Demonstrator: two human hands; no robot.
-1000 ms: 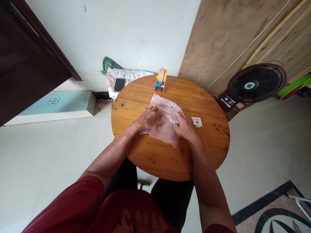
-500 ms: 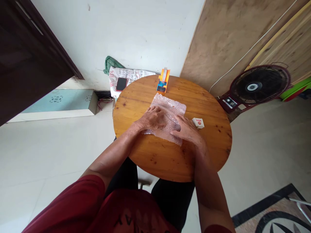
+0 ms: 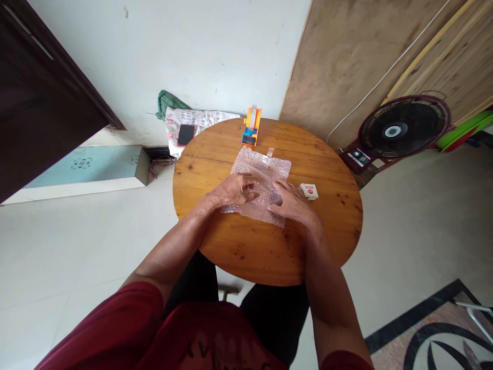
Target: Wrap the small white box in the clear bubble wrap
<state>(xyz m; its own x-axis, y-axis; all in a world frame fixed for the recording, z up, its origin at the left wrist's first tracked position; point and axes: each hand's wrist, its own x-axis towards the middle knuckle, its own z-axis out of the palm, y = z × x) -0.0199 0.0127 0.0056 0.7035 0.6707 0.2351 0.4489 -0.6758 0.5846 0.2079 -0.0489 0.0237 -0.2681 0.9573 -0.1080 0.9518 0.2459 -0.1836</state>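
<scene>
A sheet of pinkish bubble wrap (image 3: 256, 164) lies on the round wooden table in front of me. Over its left part is my left hand (image 3: 234, 190), fingers half curled and thumb apart, with nothing seen between them. My right hand (image 3: 291, 201) rests on the right side of the wrap, fingers and thumb spread. At the wrap's far edge sticks a short strip of clear tape (image 3: 270, 152), reaching past the edge. Just beyond my right fingers sits a small white box (image 3: 309, 191) with red print.
An orange and blue tape dispenser (image 3: 251, 128) stands near the far edge of the table (image 3: 246, 246). Past the left rim, a phone (image 3: 185, 135) lies on a printed white sack (image 3: 204, 117). A dark red fan (image 3: 400, 128) stands at the right.
My left hand has lifted from lying flat on the wrap, and its fingers have curled. The right hand stays in place. The whole view has shifted slightly.
</scene>
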